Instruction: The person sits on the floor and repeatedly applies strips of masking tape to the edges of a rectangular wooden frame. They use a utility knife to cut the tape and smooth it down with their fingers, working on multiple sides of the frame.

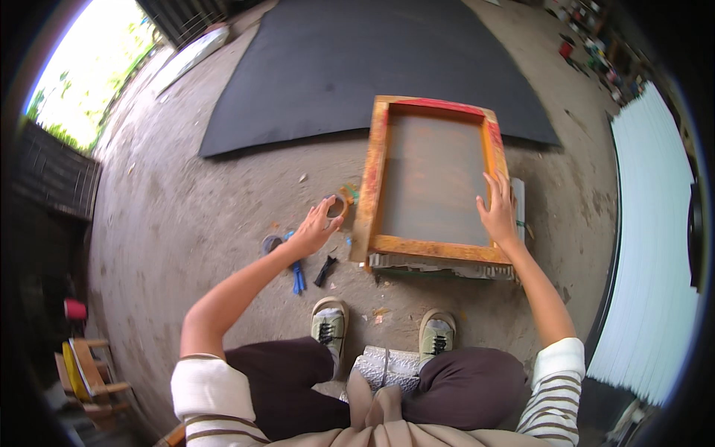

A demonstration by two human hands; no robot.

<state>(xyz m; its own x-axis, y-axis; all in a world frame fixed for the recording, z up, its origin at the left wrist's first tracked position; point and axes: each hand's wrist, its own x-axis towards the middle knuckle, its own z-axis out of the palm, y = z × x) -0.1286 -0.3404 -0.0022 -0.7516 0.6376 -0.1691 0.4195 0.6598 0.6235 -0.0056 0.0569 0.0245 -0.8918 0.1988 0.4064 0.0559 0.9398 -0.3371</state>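
A wooden screen-printing frame (439, 244), stained orange and red, holds a grey translucent mesh (432, 175). It rests, slightly blurred, over a stack of pale sheets (447, 265). My right hand (497, 212) grips its right rail, thumb over the mesh side and fingers along the wood. Left of the frame, my left hand (316, 227) has thumb and fingers around the near side of a brown roll of tape (342, 205). Below that hand lie a dark round roll (271, 243), a blue strip-like item (298, 277) and a small black clip-like item (325, 270).
A large black sheet (372, 67) covers the floor ahead. At right stands a long stack of pale blue sheets (648, 253). My shoes (330, 324) flank a low wrapped block (387, 366). Wooden pieces (93, 369) sit at lower left, and clutter lines the far right wall.
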